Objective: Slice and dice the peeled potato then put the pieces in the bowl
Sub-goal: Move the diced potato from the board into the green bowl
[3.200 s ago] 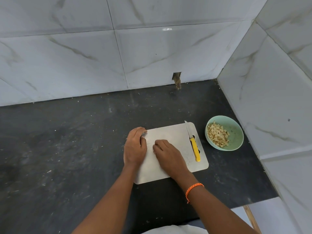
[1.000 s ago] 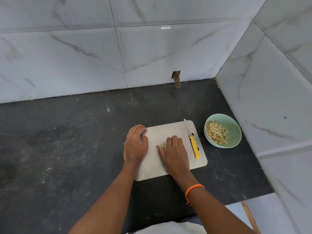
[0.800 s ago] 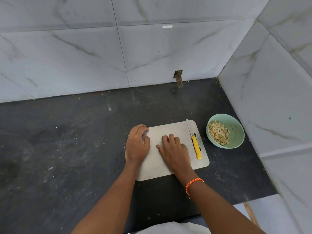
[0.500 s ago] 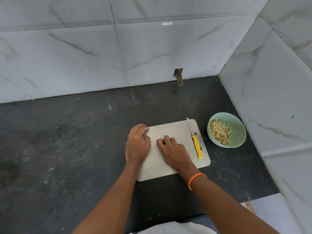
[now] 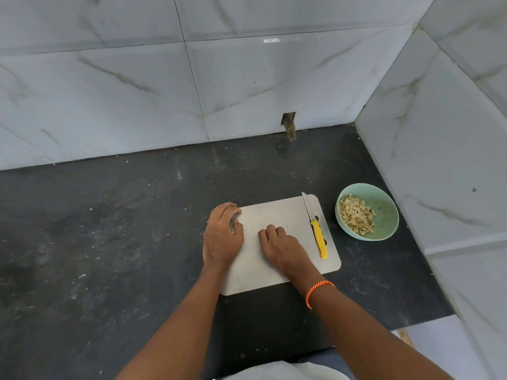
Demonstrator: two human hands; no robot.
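1. Evidently the dicing is close to finished: the diced potato pieces (image 5: 356, 216) lie heaped in the green bowl (image 5: 384, 231), which stands on the table (image 5: 109, 242) just right of the cutting board (image 5: 274, 212), and no whole potato shows anywhere.
2. What is left, by my judgement, is gathering any last bits; none can be seen on the bare part of the board, and whether some lie under the right hand (image 5: 285, 249) I cannot tell.
3. The right hand rests near the middle of the board with fingers curled under; whether it pinches anything is hidden.
4. The left hand (image 5: 222, 237) curls over the board's left edge and holds it steady.
5. The yellow-handled knife (image 5: 318, 237) lies set down along the board's right side, blade pointing away, between the right hand and the bowl.
6. Room: the bowl sits near the right wall (image 5: 439, 160) and the table's corner, so a sweep to it is short but tight. The table's left side lies open, and its near edge runs just below the board.
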